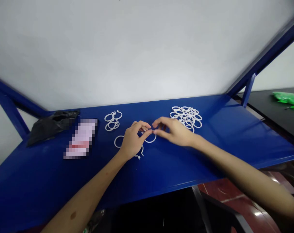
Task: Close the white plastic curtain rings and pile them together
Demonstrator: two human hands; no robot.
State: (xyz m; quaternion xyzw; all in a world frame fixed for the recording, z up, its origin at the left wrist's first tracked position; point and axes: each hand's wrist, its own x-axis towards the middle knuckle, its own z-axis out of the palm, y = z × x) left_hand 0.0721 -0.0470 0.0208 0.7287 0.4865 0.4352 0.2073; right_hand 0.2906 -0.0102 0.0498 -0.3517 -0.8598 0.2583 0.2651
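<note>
Head view: the left hand (133, 139) pinches a white ring (150, 142) between thumb and fingers, probably to steady it above the blue table (161, 171). The right hand (176, 132) reaches its edge; whether those fingertips grip, I cannot tell. Right of this ring lies a ring pile (187, 115), seemingly within easy reach; left, a smaller ring cluster (112, 124), likely kept separate.
</note>
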